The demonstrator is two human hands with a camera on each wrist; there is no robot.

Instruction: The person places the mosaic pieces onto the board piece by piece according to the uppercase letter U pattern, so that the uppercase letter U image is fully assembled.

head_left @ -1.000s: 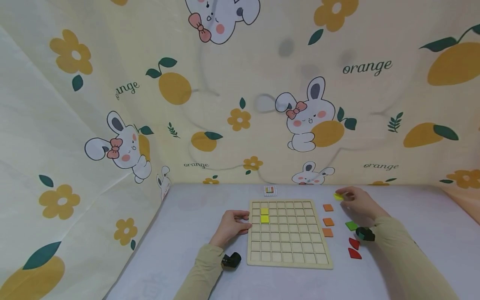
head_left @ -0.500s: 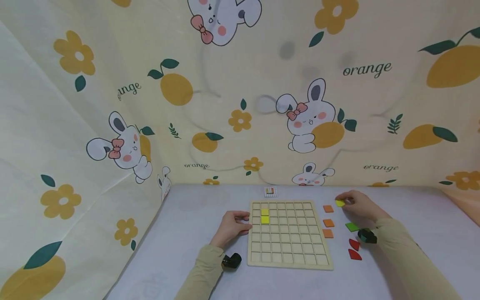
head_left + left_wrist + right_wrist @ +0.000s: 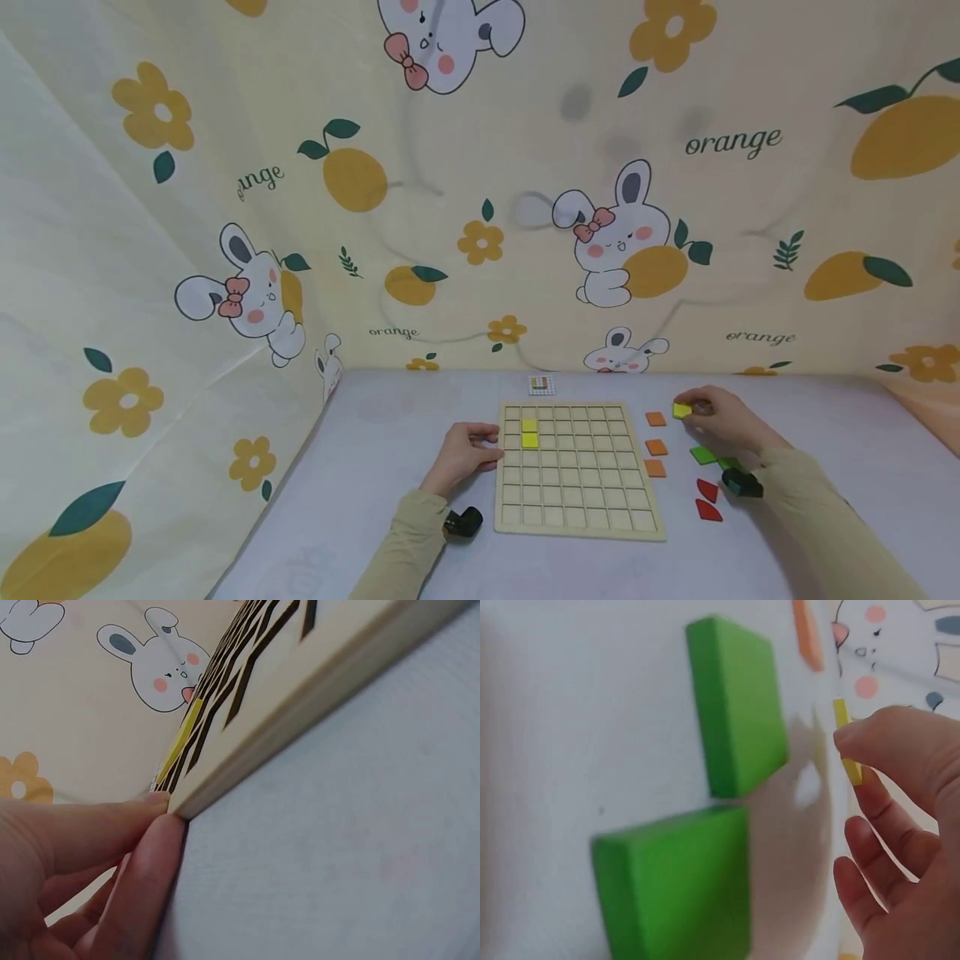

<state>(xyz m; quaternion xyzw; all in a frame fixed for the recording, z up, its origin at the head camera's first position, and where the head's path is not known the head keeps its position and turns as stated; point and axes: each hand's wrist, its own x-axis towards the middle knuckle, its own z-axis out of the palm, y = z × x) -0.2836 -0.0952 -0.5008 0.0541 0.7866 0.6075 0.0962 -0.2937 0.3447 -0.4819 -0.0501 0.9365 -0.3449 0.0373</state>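
Observation:
My right hand (image 3: 723, 421) pinches a small yellow tile (image 3: 681, 411) between thumb and fingertip, above the table to the right of the board; the right wrist view shows the tile (image 3: 847, 742) edge-on. My left hand (image 3: 459, 457) rests its fingertips against the left edge of a square wooden grid board (image 3: 581, 533). Close up, thumb and finger (image 3: 150, 877) sit right at that edge. Two yellow tiles (image 3: 529, 432) lie one below the other in the board's second column.
Several orange tiles (image 3: 656, 447) line the board's right side. Green tiles (image 3: 703, 455) and red rounded pieces (image 3: 707, 490) lie farther right. A small pattern card (image 3: 541, 384) lies behind the board. A printed curtain (image 3: 517, 167) hangs beyond the table.
My right hand has come slightly nearer with the yellow tile, which has turned in its fingers. A second green tile now shows by the wrist. My left hand stays at the board's edge.

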